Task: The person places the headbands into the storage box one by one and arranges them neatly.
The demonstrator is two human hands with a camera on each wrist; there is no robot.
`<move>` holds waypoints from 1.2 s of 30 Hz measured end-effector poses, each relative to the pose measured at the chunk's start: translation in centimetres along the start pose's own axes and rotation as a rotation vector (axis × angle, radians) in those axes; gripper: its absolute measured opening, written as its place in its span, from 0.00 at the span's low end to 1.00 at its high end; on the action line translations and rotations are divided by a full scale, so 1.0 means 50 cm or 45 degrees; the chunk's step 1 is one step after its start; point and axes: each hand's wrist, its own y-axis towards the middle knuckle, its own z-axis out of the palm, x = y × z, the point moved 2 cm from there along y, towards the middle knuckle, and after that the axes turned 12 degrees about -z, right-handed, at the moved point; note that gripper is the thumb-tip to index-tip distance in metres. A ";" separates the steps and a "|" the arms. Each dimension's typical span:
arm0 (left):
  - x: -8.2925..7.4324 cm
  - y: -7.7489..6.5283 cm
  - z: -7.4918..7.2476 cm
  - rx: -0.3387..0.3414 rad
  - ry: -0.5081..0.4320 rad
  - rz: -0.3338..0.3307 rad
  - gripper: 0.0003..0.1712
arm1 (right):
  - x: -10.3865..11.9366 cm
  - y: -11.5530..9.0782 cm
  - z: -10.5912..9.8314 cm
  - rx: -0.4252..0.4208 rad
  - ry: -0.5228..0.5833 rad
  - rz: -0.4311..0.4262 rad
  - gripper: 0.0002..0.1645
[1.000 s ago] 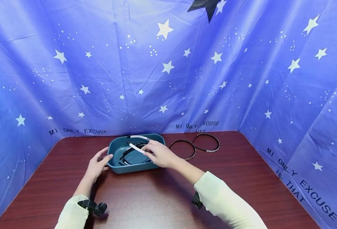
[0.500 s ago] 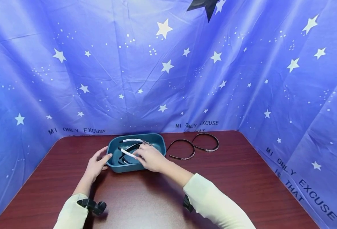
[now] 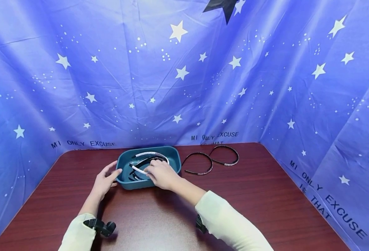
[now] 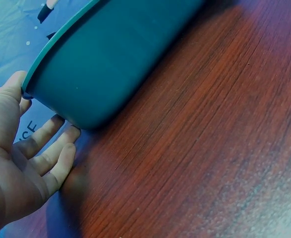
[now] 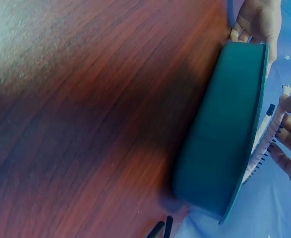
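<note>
A dark teal plastic basin (image 3: 137, 185) stands near the back of the table. My left hand (image 3: 104, 180) grips its left end, thumb at the rim and fingers against the outside, as the left wrist view shows on the basin wall (image 4: 100, 64). My right hand (image 3: 163, 175) reaches over the basin's right half and pinches a white headband (image 3: 139, 169). In the right wrist view, small teeth line the inside of the white headband (image 5: 268, 136). Beneath it in the basin lie black headbands (image 3: 144, 161), partly hidden by my right hand; how many cannot be told.
On the table right of the basin lie two thin black headbands, a nearer one (image 3: 208, 170) and a farther one (image 3: 231, 164), each with a glittery section. A blue star-printed cloth (image 3: 153, 87) hangs behind and beside the reddish-brown table (image 3: 159, 219).
My right hand has moved left and slightly down with the white headband, which now sits lower in the basin. My left hand has stayed at the basin's left end.
</note>
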 end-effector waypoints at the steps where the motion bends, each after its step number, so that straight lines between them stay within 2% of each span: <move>1: -0.001 -0.001 0.000 0.002 -0.002 -0.003 0.35 | 0.001 0.001 0.001 -0.003 -0.004 0.002 0.12; 8: -0.003 -0.003 0.002 0.002 -0.012 -0.013 0.35 | 0.003 0.007 0.011 -0.012 0.011 0.038 0.11; 17: -0.003 -0.002 0.003 0.008 -0.023 -0.016 0.36 | -0.004 0.016 0.032 0.015 0.082 0.184 0.12; 36: 0.002 0.001 0.000 0.013 -0.013 -0.029 0.36 | 0.001 0.036 0.054 0.054 0.185 0.271 0.11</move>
